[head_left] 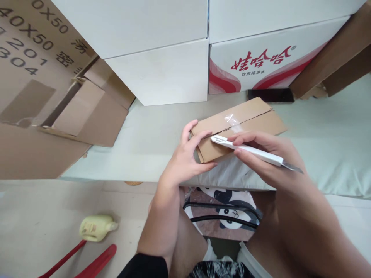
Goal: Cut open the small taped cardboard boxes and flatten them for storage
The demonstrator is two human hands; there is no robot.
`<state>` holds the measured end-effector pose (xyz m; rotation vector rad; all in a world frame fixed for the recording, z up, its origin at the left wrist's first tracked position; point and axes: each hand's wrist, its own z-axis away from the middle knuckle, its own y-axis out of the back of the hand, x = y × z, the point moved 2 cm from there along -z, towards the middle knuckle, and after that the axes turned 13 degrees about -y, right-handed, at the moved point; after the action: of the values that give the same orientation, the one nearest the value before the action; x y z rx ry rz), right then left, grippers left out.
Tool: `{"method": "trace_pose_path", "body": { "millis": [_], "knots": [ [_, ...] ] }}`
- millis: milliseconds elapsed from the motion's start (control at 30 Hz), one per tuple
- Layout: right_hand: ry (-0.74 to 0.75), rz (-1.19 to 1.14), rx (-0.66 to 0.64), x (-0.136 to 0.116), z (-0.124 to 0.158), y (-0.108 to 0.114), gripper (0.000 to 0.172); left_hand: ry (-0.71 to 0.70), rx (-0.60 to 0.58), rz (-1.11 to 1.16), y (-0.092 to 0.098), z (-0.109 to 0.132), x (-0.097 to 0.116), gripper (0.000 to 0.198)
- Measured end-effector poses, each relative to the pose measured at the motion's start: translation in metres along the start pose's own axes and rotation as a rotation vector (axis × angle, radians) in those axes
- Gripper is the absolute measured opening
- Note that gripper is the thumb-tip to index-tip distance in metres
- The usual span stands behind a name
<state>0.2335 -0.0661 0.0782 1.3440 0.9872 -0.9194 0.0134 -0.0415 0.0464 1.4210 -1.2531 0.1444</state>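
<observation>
Pale-green mattress [333, 135], cartons [162, 69] behind; left hand [185, 158] grips a cardboard box [255, 116], right hand [269, 158] pinches a white cutter [252, 150].

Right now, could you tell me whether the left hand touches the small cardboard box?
Touching. In the head view the left hand grips the near corner of the cardboard box, fingers on top; the right hand holds a white knife.
</observation>
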Motion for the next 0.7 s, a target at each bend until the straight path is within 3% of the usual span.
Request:
{"method": "trace_pose_path", "body": {
  "millis": [133,333,433,533,700],
  "knots": [
    [-0.051,-0.001,0.011,-0.004,0.001,-0.001,0.009,0.001,0.018,0.031,0.000,0.001,0.000,0.107],
    [-0.068,-0.011,0.020,-0.008,0.002,0.003,0.008,-0.042,0.056,0.030,-0.001,-0.002,0.002,0.104],
    [-0.083,-0.253,0.041,-0.003,0.001,0.004,0.018,-0.107,0.099,0.030,-0.001,-0.002,0.001,0.100],
    [-0.051,-0.624,0.162,0.003,-0.002,0.009,0.031,-0.183,0.158,0.023,0.001,0.000,-0.002,0.100],
    [-0.076,-0.742,0.291,0.004,-0.007,0.016,0.030,-0.220,0.207,-0.028,0.003,0.002,-0.007,0.102]
  ]
}}
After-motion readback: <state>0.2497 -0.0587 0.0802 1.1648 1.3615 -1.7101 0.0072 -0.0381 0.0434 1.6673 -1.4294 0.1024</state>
